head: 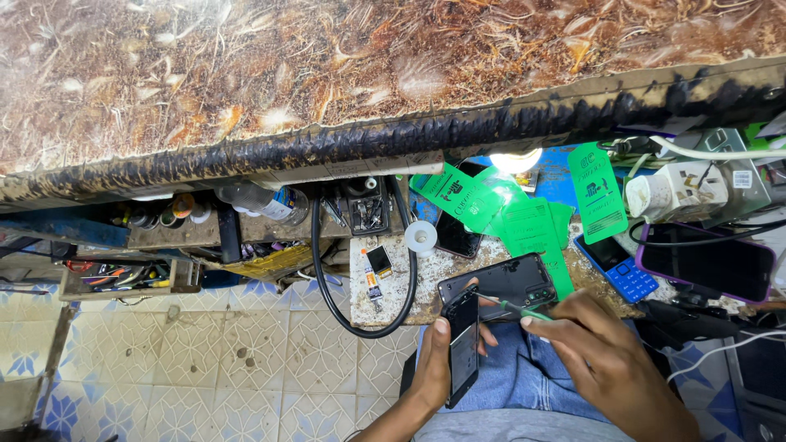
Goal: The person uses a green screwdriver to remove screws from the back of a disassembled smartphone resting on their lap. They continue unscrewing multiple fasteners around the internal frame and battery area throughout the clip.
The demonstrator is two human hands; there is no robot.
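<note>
My left hand [434, 360] grips a black smartphone [463, 345] on edge above my lap. My right hand [589, 340] pinches a thin green-handled screwdriver [514, 306], its tip pointing left toward the phone's top end. Just beyond, a black phone back cover [503, 282] with camera holes lies on the worn work board [393, 286].
Green packets [524, 221] lie scattered on the board, with a tape roll [421, 237], a small part [378, 262] and a black cable loop [327, 286]. A blue keypad phone [618, 268] and a purple-cased phone [708, 262] lie right. A patterned counter [327, 74] overhangs. Tiled floor [205, 360] lies left.
</note>
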